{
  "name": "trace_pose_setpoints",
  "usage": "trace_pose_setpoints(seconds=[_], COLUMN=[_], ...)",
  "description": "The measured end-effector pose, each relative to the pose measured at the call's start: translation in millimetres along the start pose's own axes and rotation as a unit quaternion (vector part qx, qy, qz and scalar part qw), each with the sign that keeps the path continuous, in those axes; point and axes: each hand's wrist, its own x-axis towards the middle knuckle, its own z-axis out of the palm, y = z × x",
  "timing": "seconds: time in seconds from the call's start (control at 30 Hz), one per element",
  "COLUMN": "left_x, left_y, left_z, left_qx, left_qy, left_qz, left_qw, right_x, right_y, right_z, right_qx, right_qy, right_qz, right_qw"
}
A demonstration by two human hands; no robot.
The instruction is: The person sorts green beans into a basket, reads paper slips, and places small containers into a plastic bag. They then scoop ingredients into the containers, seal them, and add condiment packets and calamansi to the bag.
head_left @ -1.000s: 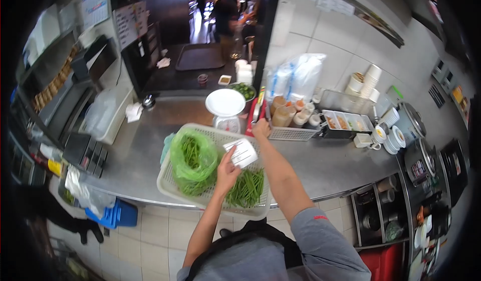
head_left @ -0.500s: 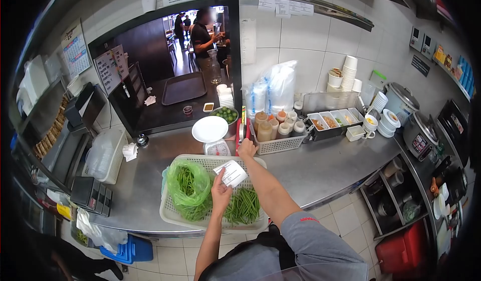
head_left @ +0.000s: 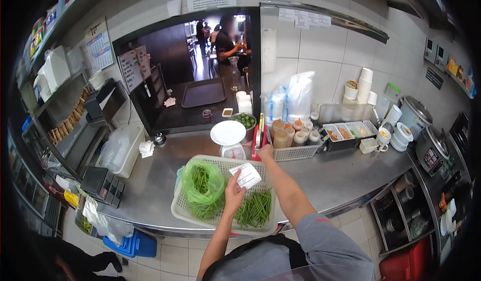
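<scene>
My left hand point(head_left: 234, 193) pinches a white printed paper slip point(head_left: 246, 175) over the pale perforated basket point(head_left: 176, 208). Inside that basket, a green plastic bag point(head_left: 209, 201) of green beans stands on the left, and loose green beans point(head_left: 254, 208) lie on the right. With my arm stretched forward, my right hand point(head_left: 266, 152) is closed at the lower end of a narrow red and black object point(head_left: 258, 138), whose kind I cannot make out. Left of it, a white plate point(head_left: 228, 132) rests on a dial scale point(head_left: 233, 151).
Behind sit a bowl of small green limes point(head_left: 244, 121) and a basket of sauce bottles point(head_left: 295, 153). Farther right are a topping tray point(head_left: 349, 132) and rice cookers point(head_left: 426, 140). A pass-through window shows a dark tray point(head_left: 204, 92) and people beyond. Someone's dark-clothed leg point(head_left: 95, 261) is at lower left.
The view has shifted, so the counter and its contents appear farther right and slightly lower. My left hand still holds the slip, and my right hand stays at the red object.
</scene>
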Motion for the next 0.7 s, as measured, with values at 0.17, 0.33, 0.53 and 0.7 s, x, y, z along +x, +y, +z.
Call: trace_pose_setpoints(seconds=[0.17,0.33,0.53,0.7], left_x=[-1,-1,-3,2], left_y=[0,6,6,9], left_z=[-1,2,0,2], left_qx=[-0.002,-0.017,0.003,0.018], left_qy=[-0.001,0.004,0.010,0.059], left_qz=[-0.010,0.000,-0.009,0.031], left_qw=[1.000,1.000,1.000,0.998], right_x=[19,-16,-6,-19], right_y=[10,-13,4,-5], right_z=[18,3,-1,-47], right_qx=[0.059,-0.068,-0.142,0.016], right_qy=[0.001,0.051,0.039,-0.223], right_qz=[0.097,0.072,-0.073,-0.162], right_qw=[0.994,0.994,0.986,0.961])
